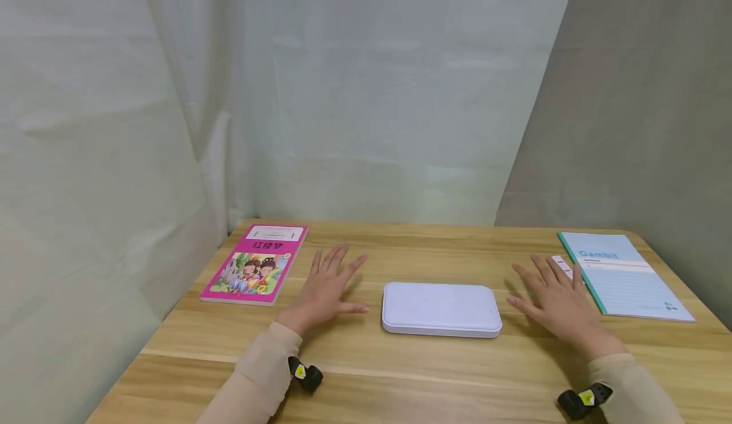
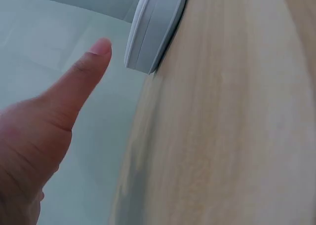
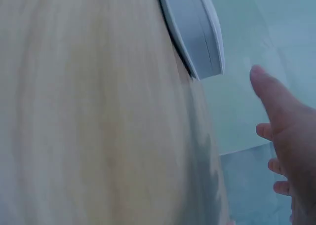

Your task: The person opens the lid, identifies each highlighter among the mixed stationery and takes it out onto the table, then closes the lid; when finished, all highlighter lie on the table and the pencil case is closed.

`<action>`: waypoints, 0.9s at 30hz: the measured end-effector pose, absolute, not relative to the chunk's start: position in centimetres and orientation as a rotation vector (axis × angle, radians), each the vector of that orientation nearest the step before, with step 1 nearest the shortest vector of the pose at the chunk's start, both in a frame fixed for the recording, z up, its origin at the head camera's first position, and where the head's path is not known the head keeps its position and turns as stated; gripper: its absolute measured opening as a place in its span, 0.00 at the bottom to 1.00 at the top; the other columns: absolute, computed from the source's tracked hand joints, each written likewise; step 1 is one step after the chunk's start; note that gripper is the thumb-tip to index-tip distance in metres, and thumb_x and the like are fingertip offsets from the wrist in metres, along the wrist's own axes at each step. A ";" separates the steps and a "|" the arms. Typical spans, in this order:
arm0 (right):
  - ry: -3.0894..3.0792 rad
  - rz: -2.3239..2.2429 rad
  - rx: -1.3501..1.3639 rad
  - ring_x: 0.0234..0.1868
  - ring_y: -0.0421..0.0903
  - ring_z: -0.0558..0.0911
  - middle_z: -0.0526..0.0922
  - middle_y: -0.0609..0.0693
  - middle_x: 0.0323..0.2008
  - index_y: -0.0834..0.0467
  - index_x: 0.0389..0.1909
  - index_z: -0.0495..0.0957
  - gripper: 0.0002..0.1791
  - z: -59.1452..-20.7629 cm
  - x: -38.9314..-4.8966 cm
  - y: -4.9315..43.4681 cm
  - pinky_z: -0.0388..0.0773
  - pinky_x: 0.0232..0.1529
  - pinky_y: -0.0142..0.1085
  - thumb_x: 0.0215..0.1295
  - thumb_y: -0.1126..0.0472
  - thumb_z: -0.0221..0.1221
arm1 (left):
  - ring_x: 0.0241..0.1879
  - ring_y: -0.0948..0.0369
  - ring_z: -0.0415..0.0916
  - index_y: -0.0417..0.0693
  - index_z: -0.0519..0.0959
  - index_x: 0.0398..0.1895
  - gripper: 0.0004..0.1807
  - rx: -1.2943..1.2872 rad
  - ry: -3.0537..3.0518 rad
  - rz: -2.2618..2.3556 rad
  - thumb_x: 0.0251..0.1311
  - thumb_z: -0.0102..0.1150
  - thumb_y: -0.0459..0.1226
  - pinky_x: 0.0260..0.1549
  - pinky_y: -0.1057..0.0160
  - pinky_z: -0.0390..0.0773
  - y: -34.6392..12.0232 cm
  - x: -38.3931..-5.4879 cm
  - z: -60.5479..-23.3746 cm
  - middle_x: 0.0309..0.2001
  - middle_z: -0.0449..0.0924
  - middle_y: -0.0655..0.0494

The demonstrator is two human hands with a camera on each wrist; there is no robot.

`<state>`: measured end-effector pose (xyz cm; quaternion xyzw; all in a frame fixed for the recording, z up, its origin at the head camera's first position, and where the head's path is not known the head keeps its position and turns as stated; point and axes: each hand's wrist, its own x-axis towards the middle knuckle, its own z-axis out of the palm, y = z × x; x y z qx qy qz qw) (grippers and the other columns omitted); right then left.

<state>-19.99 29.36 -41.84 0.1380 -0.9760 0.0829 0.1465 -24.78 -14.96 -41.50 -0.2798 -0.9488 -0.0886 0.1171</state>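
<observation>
A flat white case [image 1: 441, 308] with rounded corners lies on the wooden table between my hands. To its left, my left hand [image 1: 326, 287] is spread with fingers straight, apart from the case and holding nothing. My right hand [image 1: 557, 300] is spread likewise on the other side, over a small whitish item [image 1: 563, 265] that it partly hides. In the left wrist view the thumb [image 2: 81, 79] points toward the end of the case [image 2: 157, 30]. The right wrist view shows that thumb [image 3: 274, 94] near the opposite end of the case [image 3: 196, 32].
A pink book [image 1: 251, 265] with a cartoon cover lies at the table's left. On the right is a pale blue notebook [image 1: 629, 278] marked "Gambit". The wooden table [image 1: 400, 373] ends at a pale hanging cloth [image 1: 389, 106] behind and at the sides.
</observation>
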 end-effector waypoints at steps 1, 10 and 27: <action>-2.814 0.233 0.396 0.68 0.71 0.56 0.58 0.67 0.69 0.53 0.68 0.64 0.39 -41.7 -20.0 29.3 0.35 0.66 0.74 0.62 0.34 0.54 | 0.75 0.44 0.45 0.59 0.53 0.75 0.56 -0.820 -2.774 -0.267 0.44 0.64 0.67 0.72 0.36 0.35 -14.9 -24.8 -41.4 0.75 0.48 0.39; -2.814 0.236 0.423 0.68 0.70 0.58 0.61 0.66 0.68 0.54 0.67 0.66 0.38 -39.9 -19.6 28.5 0.40 0.66 0.73 0.62 0.36 0.55 | 0.71 0.41 0.55 0.55 0.58 0.73 0.54 -0.829 -2.753 -0.476 0.42 0.70 0.61 0.71 0.35 0.49 -14.3 -25.3 -40.8 0.72 0.56 0.38; -2.748 0.676 0.801 0.64 0.65 0.69 0.70 0.63 0.64 0.59 0.63 0.70 0.33 -38.6 -18.9 25.4 0.69 0.58 0.64 0.60 0.49 0.64 | 0.61 0.48 0.69 0.44 0.63 0.69 0.52 -1.072 -2.729 -1.002 0.39 0.78 0.48 0.60 0.44 0.72 -12.8 -25.3 -40.3 0.66 0.66 0.45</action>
